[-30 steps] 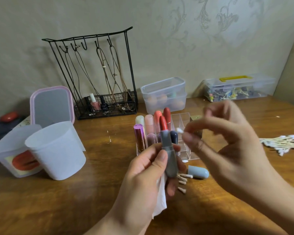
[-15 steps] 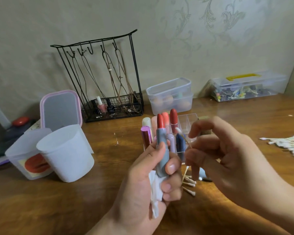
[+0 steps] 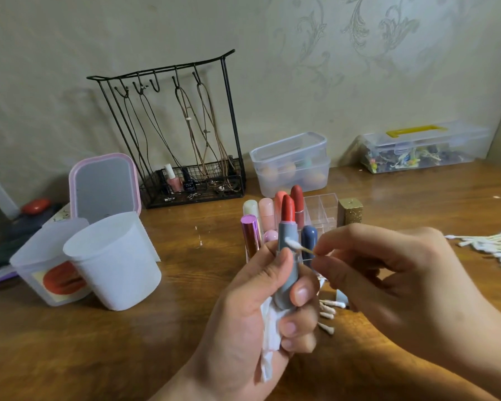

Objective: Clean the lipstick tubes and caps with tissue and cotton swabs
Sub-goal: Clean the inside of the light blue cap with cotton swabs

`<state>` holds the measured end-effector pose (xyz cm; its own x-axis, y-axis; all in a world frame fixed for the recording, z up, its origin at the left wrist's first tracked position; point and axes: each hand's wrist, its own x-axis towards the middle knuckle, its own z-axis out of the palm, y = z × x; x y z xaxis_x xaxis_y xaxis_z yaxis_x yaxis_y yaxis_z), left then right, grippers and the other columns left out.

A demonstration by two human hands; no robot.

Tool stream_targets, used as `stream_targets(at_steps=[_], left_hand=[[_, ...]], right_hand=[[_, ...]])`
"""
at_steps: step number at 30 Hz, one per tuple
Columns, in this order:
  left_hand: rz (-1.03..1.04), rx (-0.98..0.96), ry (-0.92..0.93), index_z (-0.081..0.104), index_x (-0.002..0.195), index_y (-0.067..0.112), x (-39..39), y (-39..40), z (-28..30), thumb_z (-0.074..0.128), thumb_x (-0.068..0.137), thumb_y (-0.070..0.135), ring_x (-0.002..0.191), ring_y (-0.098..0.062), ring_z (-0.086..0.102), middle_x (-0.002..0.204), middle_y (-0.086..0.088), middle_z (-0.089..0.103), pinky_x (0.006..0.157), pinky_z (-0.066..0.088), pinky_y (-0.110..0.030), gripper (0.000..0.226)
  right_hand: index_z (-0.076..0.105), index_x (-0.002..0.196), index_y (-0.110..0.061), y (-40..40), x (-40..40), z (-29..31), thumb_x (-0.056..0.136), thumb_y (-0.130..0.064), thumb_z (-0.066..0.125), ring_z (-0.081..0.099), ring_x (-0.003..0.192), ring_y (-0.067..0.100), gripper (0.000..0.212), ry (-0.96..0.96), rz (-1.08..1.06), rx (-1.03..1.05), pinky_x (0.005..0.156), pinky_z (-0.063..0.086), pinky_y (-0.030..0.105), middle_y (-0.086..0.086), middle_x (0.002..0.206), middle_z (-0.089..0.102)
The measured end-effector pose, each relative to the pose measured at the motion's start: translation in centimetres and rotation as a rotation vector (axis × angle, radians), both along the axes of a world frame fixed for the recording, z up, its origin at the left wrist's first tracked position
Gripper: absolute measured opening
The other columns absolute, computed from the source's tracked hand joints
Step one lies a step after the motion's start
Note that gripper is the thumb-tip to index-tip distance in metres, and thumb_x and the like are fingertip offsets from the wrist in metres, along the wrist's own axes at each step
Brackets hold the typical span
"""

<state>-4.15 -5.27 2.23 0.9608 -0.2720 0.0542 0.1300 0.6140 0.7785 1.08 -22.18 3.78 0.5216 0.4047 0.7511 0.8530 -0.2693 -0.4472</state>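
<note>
Grey-cased lipstick [image 3: 287, 256] stands upright at centre, red bullet up, gripped by the left hand [image 3: 255, 319], thumb on its front, fingers curled round its base, with a crumpled tissue [image 3: 269, 337] tucked in the same palm. Right hand [image 3: 394, 282] comes in from three o'clock, thumb and forefinger pinching a cotton swab [image 3: 300, 246], and now its white tip touches the grey collar just under the bullet; half a second ago that tip hung clear, up beside the bullet. Camera has dipped closer too. Behind the lipstick, at twelve o'clock, the clear organiser [image 3: 320, 211] holds more lipsticks, a gold cap [image 3: 350, 212] at its right. Used swabs [image 3: 327, 309] lie on the wooden table [image 3: 128, 357] just under the right hand, beside a pale blue cap, mostly hidden. Fresh swabs [image 3: 492, 246] are heaped at three o'clock. White cup [image 3: 113, 261] sits at nine o'clock, wire rack [image 3: 182, 134] at eleven.
</note>
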Motion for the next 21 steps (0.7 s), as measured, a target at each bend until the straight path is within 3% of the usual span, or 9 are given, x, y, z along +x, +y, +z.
stream_targets(at_steps=[4, 9, 13, 21], left_hand=[[-0.004, 0.012, -0.007, 0.057, 0.106, 0.020, 0.02, 0.06, -0.04, 0.075, 0.079, 0.032, 0.048, -0.010, 0.037, 0.068, -0.003, 0.050, 0.046, 0.024, -0.023, 0.034], [0.024, 0.020, -0.025, 0.058, 0.107, 0.020, 0.08, -0.04, 0.03, 0.073, 0.079, 0.030, 0.047, -0.010, 0.038, 0.071, -0.005, 0.053, 0.046, 0.022, -0.023, 0.033], [0.031, 0.026, -0.003, 0.057, 0.109, 0.020, 0.10, 0.05, -0.06, 0.062, 0.084, 0.027, 0.047, -0.011, 0.039, 0.073, -0.006, 0.054, 0.047, 0.022, -0.023, 0.026], [0.059, 0.033, 0.005, 0.054, 0.113, 0.022, 0.07, -0.02, 0.01, 0.062, 0.084, 0.030, 0.047, -0.012, 0.039, 0.073, -0.007, 0.054, 0.050, 0.018, -0.025, 0.031]], right_hand=[[0.068, 0.084, -0.020, -0.10, 0.08, 0.02, 0.085, -0.023, 0.069, 0.049, 0.040, 0.016, 0.004, 0.006, -0.025, 0.030, 0.041, 0.040, 0.029, -0.003, 0.055, 0.058], [0.070, 0.081, -0.020, -0.02, -0.17, 0.36, 0.084, -0.023, 0.069, 0.041, 0.045, 0.004, 0.005, -0.045, -0.005, -0.022, 0.047, 0.033, 0.008, -0.013, 0.056, 0.053], [0.067, 0.083, -0.023, -0.22, 0.04, 0.32, 0.085, -0.026, 0.068, 0.045, 0.042, 0.010, 0.004, -0.016, -0.034, 0.012, 0.042, 0.035, 0.015, -0.011, 0.055, 0.054], [0.067, 0.082, -0.023, -0.37, 0.00, 0.36, 0.084, -0.025, 0.069, 0.041, 0.042, 0.009, 0.004, -0.007, -0.011, -0.021, 0.043, 0.033, 0.012, -0.009, 0.053, 0.052]])
